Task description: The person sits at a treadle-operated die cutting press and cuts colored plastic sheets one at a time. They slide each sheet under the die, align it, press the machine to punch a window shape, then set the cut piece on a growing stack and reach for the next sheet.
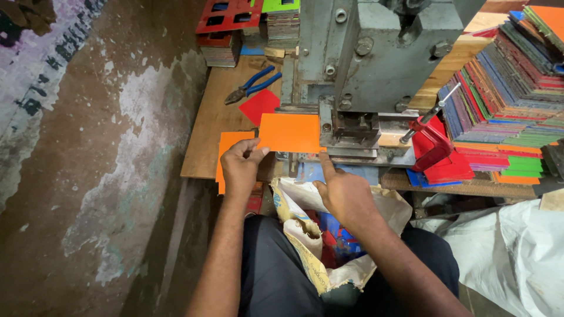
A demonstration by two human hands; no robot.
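since my left hand [239,165] pinches the orange sheet [290,132] and my right hand's [346,196] extended finger sits at the press [376,58], i fear a crushed fingertip.

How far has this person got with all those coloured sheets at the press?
Done, it seems: red sheets with cut-out windows are stacked behind the press. In hand: the left hand pinches an orange sheet at the press mouth, and the right hand points a finger at its edge. Left: more orange sheets under the left hand and a tall multicoloured stack on the right look uncut.
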